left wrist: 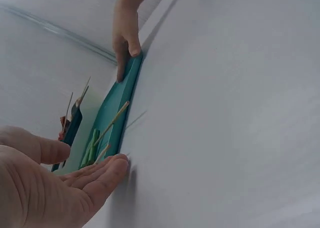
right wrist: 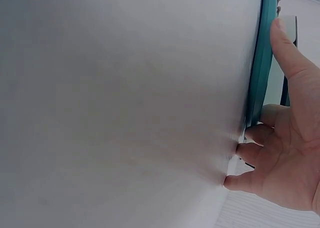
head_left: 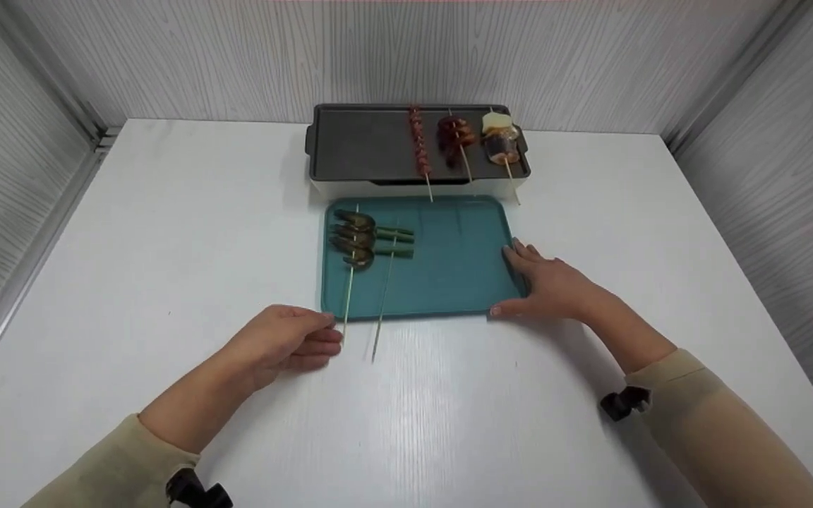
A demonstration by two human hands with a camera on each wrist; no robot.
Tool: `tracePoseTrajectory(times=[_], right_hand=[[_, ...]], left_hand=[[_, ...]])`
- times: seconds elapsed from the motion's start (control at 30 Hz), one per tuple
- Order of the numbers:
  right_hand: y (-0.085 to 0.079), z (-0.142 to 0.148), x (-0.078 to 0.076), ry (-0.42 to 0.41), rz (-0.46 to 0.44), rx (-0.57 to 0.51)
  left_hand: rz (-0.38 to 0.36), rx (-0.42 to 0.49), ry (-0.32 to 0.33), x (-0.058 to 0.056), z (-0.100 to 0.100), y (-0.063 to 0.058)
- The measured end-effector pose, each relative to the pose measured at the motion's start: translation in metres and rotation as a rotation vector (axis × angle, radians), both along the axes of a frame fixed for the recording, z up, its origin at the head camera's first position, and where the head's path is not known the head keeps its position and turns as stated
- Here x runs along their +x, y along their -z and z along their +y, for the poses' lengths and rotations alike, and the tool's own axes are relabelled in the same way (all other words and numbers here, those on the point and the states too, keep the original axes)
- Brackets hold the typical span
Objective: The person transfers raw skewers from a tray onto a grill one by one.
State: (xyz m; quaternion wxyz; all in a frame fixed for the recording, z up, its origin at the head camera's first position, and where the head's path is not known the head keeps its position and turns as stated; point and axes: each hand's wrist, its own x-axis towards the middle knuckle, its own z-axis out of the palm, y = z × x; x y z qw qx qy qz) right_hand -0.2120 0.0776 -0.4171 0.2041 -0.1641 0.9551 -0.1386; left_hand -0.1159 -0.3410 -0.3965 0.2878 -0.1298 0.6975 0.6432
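On the teal tray (head_left: 449, 282) lie two skewers at its left side. One skewer (head_left: 356, 240) carries dark, curved, shrimp-like pieces; the other, a green-stick skewer (head_left: 404, 243), has short green stalks. Their bare ends stick out over the tray's front rim. My left hand (head_left: 293, 339) is beside the front left corner, close to the skewer ends; in the left wrist view its thumb stands apart from the extended fingers, with nothing held between. At the front right corner, my right hand (head_left: 555, 286) touches the tray, thumb along the front edge and fingers spread at the right side.
Behind the tray stands a dark grill plate (head_left: 364, 144) on a white base. Across its right half lie a thin red skewer (head_left: 418, 141), a reddish-brown skewer (head_left: 454, 134) and a thick skewer (head_left: 502, 144) with pale and dark pieces. Grey panels enclose the white table (head_left: 420, 423).
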Motion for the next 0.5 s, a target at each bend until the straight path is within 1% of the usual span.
tracePoseTrajectory(times=[0.07,0.13,0.33,0.5], right_hand=[[0.000,0.000,0.000,0.001,0.000,0.002],[0.000,-0.001,0.000,0.002,0.001,0.006],[0.001,0.000,-0.001,0.011,0.004,0.006],[0.000,0.000,-0.001,0.002,0.008,-0.001]], left_hand=[[-0.039,0.036,-0.003,0.000,0.001,0.002],[-0.060,0.070,-0.011,0.000,0.003,0.004],[-0.086,0.148,-0.041,-0.004,0.008,0.010],[-0.095,0.190,-0.044,-0.006,0.010,0.013]])
